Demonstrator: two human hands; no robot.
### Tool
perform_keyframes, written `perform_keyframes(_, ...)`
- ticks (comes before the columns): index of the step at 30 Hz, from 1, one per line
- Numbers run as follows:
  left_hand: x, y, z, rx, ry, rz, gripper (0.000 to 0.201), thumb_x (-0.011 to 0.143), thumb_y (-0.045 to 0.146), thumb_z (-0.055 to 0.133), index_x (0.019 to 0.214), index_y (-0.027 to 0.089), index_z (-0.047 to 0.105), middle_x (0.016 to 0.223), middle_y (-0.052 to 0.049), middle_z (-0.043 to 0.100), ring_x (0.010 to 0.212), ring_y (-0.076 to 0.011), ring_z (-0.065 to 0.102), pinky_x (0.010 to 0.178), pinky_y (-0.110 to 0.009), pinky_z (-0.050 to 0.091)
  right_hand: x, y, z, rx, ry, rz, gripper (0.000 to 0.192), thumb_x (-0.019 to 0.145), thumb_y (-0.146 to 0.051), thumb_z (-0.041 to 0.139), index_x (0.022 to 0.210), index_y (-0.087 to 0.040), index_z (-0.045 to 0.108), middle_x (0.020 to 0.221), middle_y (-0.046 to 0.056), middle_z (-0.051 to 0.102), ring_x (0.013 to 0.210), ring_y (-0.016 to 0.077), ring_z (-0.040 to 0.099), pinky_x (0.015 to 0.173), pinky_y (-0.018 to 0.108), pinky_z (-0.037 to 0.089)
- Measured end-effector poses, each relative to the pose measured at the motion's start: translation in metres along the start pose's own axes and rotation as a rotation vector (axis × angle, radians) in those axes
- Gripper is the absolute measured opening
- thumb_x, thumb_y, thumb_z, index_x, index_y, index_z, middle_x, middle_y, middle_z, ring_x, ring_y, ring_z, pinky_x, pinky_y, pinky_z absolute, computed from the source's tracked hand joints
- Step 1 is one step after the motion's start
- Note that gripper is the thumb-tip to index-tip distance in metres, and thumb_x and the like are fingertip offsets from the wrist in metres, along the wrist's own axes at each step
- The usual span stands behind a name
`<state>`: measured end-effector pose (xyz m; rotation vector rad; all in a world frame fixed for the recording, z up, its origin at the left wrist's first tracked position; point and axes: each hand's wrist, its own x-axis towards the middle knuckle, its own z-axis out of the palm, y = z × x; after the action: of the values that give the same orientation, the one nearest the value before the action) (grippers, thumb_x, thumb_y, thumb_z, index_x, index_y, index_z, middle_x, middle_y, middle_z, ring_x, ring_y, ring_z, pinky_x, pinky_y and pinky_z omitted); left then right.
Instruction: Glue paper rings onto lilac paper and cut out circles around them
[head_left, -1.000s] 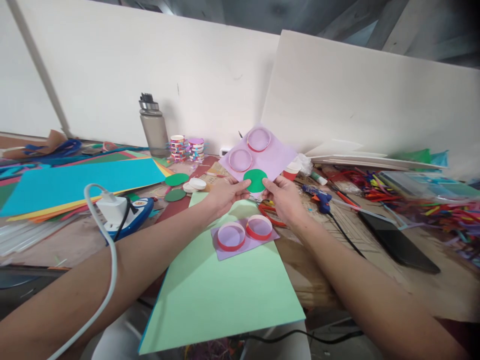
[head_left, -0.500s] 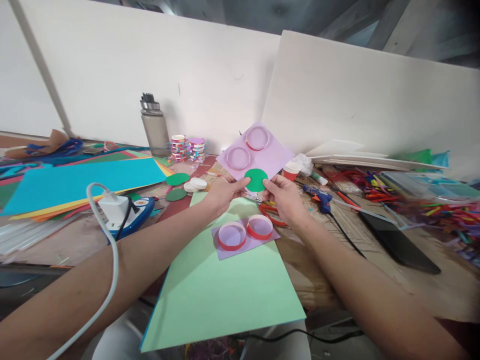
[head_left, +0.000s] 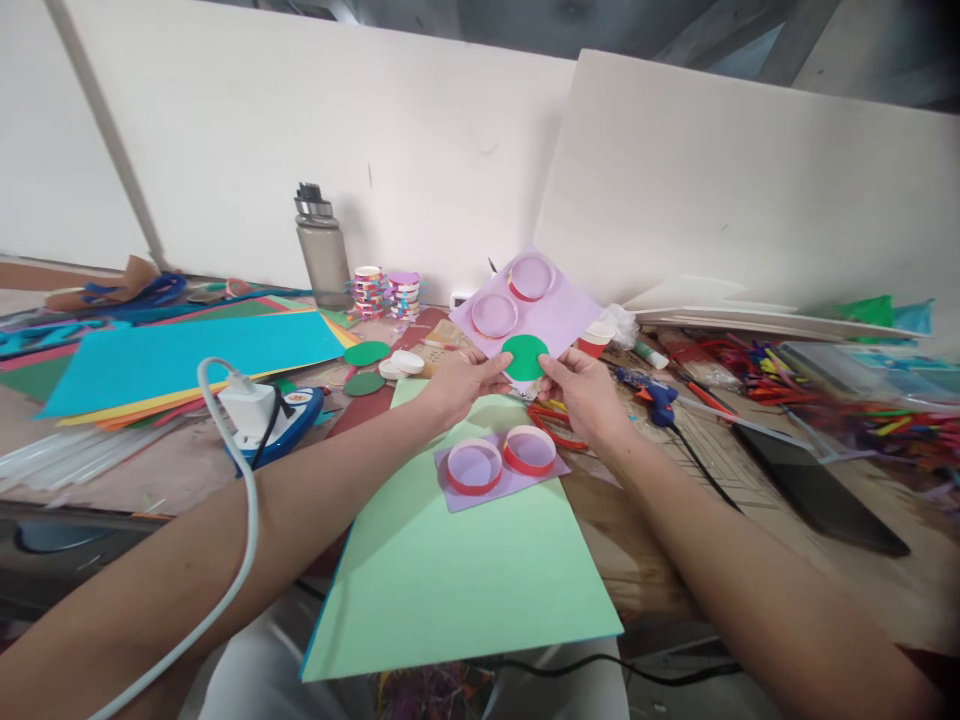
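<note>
My left grip [head_left: 466, 383] and right grip [head_left: 581, 388] pinch the lilac sheet [head_left: 559, 318] with its green disc [head_left: 525, 357] above the desk's [head_left: 750, 540] middle, its lower corner hidden behind my fingers

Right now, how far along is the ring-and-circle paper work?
Done: two red rings stand on a lilac piece on the light green sheet. In hand: left hand and right hand hold a lilac sheet carrying two more rings, with a green circle at its near corner. Left: loose green circles and white discs lie unused beside the sheet.
</note>
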<state>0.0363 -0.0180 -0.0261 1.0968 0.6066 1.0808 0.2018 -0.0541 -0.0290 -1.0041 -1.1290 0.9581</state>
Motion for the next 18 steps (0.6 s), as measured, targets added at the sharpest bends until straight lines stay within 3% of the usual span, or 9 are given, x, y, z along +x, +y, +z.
perform_keyframes(6,0.0022,-0.0025,-0.0045,-0.013,-0.004,-0.002,0.035,0.066,0.036,0.086,0.082,0.009,0.072,0.078,-0.008,0.073,0.072,-0.0138,0.066,0.072,-0.028,0.053,0.0024,0.0019,-0.0023,-0.025,0.013,0.031,0.038,0.062,-0.048,0.081,0.070,-0.020,0.057,0.051,-0.005,0.056,0.045,0.0097,0.050,0.047,0.024,0.042)
perform_keyframes(18,0.0011,-0.0013,-0.0052,-0.014,0.004,0.015,0.036,0.058,0.036,0.089,0.072,0.009,0.070,0.070,-0.004,0.070,0.065,-0.0105,0.062,0.070,-0.027,0.053,0.0021,0.0042,-0.0046,-0.095,-0.014,0.003,0.035,0.066,-0.048,0.080,0.070,-0.020,0.058,0.051,-0.005,0.057,0.044,0.0090,0.050,0.046,0.022,0.041)
